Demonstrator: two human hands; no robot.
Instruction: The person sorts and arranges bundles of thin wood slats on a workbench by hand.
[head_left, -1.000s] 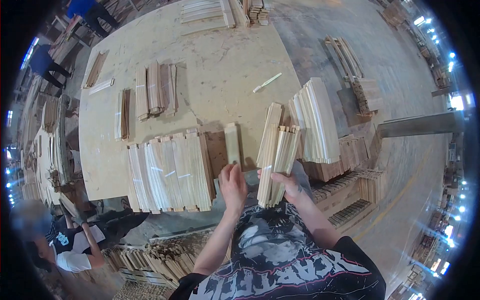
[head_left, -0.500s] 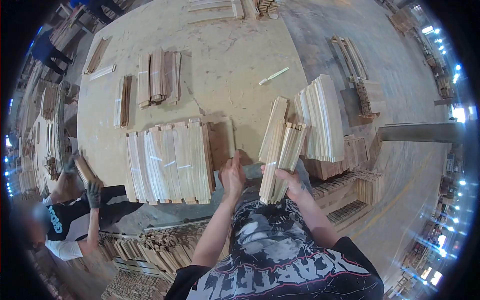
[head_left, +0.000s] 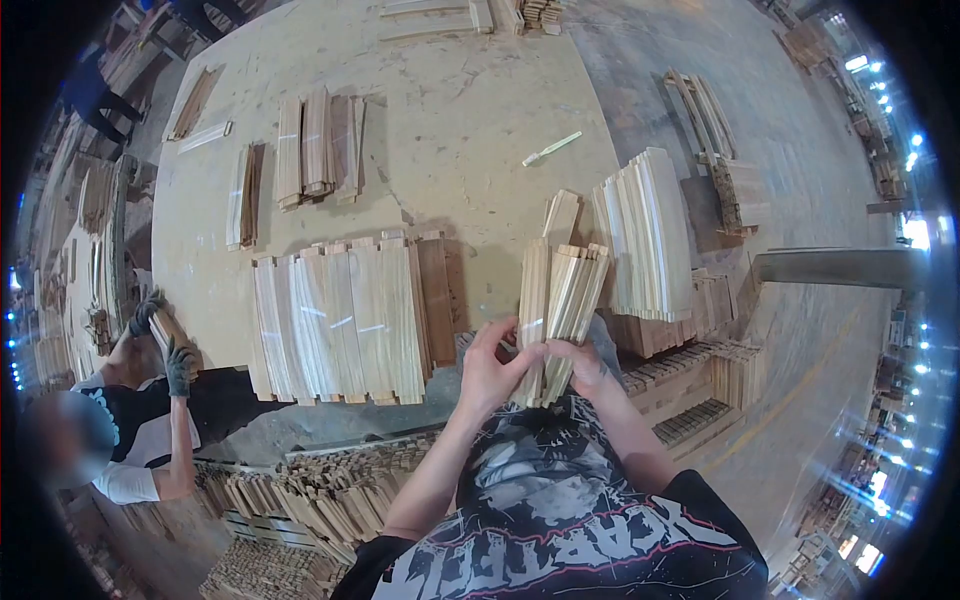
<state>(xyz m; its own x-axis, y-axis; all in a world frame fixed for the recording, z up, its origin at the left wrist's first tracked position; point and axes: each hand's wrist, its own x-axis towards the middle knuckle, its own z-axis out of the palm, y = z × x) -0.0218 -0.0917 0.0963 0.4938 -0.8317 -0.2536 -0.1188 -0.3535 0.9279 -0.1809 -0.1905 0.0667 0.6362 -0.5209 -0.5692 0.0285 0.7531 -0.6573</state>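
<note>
A small bundle of pale wooden slats (head_left: 572, 295) stands on end in front of my shirt, held between both hands. My left hand (head_left: 492, 368) closes on the lower left side of the bundle, at a slat (head_left: 534, 285) on its left edge, with the thumb across the front. My right hand (head_left: 582, 368) grips the lower right side. Just behind the bundle lie a few more short slats (head_left: 563, 212). Right of them is a fanned row of light slats (head_left: 645, 235). A wide row of slats (head_left: 340, 320) with notched ends lies to the left.
Smaller slat piles (head_left: 318, 150) and a pale brush-like tool (head_left: 552, 150) lie on the large worktable (head_left: 450, 120). A gloved co-worker (head_left: 150, 430) handles a wooden piece at left. Stacked slats (head_left: 330, 500) stand below the near edge. A grey beam (head_left: 840, 266) juts in at right.
My left hand has moved right, from a light slat beside the wide row to the bundle. That slat no longer lies there. The bundle now has a slat along its left edge.
</note>
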